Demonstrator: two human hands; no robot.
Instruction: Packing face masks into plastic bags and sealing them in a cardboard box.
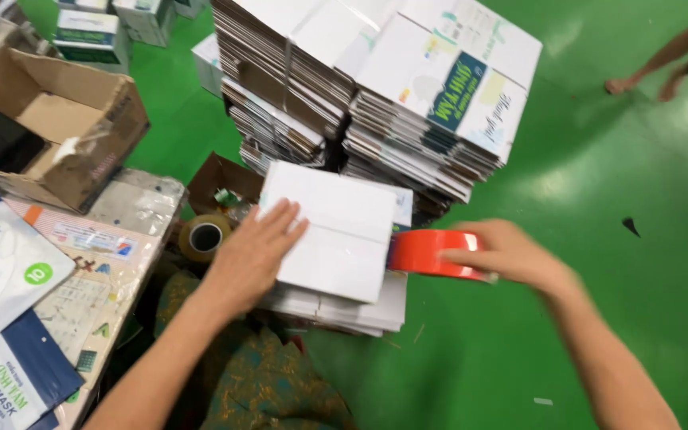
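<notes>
Nearest the camera, the left hand (252,253) lies flat on a white folded carton (332,231), fingers spread apart and pressing its left edge, gripping nothing. The carton sits on top of a low pile of flat white cartons (360,306) on the green floor (599,239). It looks light, thin and stiff across its panels, likely to bend at the crease running through its middle, so it is best steadied by a flat palm or taken at the edges.

At the carton's right edge, the right hand (511,255) has its fingers closed around a red tape roll (431,253), which touches that edge. The roll seems light and rigid, easy to hold by its rim.

Beyond stand 2 tall stacks of flattened printed cartons (376,87). A brown tape roll (205,236) lies left, beside the surface (101,263).
</notes>
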